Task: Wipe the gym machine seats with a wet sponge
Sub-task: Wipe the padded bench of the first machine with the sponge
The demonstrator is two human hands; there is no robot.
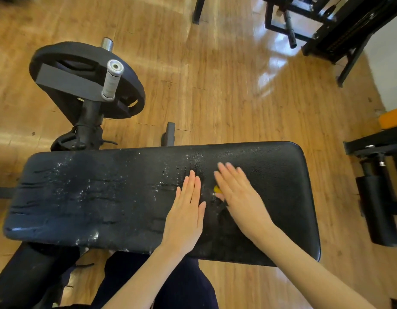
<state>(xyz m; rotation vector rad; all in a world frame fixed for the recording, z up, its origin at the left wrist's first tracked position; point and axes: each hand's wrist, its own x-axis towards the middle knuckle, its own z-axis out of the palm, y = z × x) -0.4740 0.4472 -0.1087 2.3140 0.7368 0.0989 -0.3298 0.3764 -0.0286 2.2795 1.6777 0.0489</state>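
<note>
A wide black padded seat [103,197] fills the middle of the view, its cracked left part speckled with water drops. My left hand [186,210] lies flat on the pad near its centre, fingers together, holding nothing. My right hand [237,192] presses flat on a yellow sponge [216,189]; only a small yellow corner shows beside the palm. The hand is slightly blurred. Both hands are close together, a few centimetres apart.
A black weight plate [86,79] with a grey handle [111,80] stands beyond the seat's left end. Black machine frames [327,23] sit at the back right, and another pad and frame [380,197] at the right. The floor [215,85] is wooden. My dark-trousered legs are below the seat.
</note>
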